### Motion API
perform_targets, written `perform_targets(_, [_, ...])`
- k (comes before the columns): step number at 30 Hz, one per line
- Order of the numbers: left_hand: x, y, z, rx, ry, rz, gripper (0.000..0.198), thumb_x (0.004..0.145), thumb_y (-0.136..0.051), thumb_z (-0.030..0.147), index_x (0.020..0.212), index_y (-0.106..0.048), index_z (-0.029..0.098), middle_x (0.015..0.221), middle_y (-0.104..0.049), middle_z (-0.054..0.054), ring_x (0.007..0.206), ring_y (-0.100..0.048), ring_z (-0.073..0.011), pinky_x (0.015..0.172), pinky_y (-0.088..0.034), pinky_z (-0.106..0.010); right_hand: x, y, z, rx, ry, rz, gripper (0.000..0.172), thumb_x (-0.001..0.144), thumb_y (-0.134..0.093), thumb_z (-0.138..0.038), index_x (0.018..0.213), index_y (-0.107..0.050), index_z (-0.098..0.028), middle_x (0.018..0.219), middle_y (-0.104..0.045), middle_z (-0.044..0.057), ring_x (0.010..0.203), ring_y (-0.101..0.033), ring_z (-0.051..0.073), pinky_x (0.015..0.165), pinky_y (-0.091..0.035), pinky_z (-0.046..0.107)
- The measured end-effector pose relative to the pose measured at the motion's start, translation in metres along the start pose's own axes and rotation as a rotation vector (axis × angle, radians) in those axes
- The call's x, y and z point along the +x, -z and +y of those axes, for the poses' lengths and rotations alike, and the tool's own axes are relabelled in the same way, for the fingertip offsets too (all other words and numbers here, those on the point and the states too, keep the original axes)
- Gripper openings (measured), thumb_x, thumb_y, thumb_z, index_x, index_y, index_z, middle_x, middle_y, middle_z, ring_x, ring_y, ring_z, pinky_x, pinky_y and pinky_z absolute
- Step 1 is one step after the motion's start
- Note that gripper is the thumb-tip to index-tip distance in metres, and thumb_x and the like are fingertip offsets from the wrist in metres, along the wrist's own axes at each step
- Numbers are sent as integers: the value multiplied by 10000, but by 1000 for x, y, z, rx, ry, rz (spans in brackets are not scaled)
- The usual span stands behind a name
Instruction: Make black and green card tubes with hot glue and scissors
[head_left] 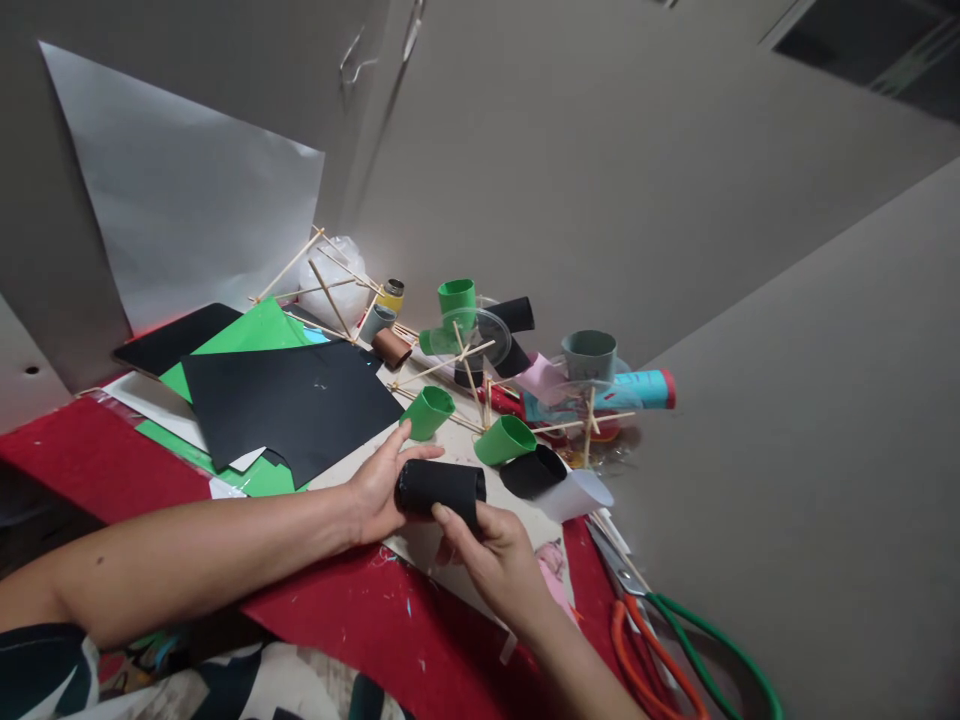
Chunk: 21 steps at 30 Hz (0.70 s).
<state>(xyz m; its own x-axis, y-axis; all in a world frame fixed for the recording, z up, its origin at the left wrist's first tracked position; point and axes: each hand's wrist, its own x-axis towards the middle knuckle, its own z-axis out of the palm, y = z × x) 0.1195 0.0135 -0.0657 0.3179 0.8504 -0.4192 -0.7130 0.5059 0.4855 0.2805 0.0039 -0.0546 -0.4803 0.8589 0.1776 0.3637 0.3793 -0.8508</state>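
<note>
R hand (487, 550) pinched R end of black rolled-paper tube (442, 484), thumb vs. fingers; L hand (377, 487) at its L end, upper digits spread, rest hidden, can't tell. Tube was over off-white flat board (431, 555), nr front edge. 1 black paper sheet (285, 400) overlapped board's L edge.

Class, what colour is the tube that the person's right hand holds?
The tube is black; it shows best in the head view.
</note>
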Motion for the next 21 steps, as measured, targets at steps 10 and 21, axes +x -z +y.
perform_targets(10, [2, 2, -1, 172, -85, -32, 553, 982, -261, 594, 1264, -523, 196, 931, -631, -55, 703, -602, -173, 665, -479, -312, 1, 11, 4, 350, -230, 146, 427, 863, -658, -571, 781, -653, -152, 478, -666, 35, 408, -551, 114, 450, -451, 199])
perform_targets(21, [3, 5, -11, 547, -212, -180, 482, 715, -676, 625, 746, -613, 148, 510, -506, 52, 439, -437, -79, 576, -404, -255, 8, 35, -8, 664, -257, 362, 400, 693, -845, -487, 756, -665, -135, 477, -624, -11, 347, -546, 97, 344, -419, 165])
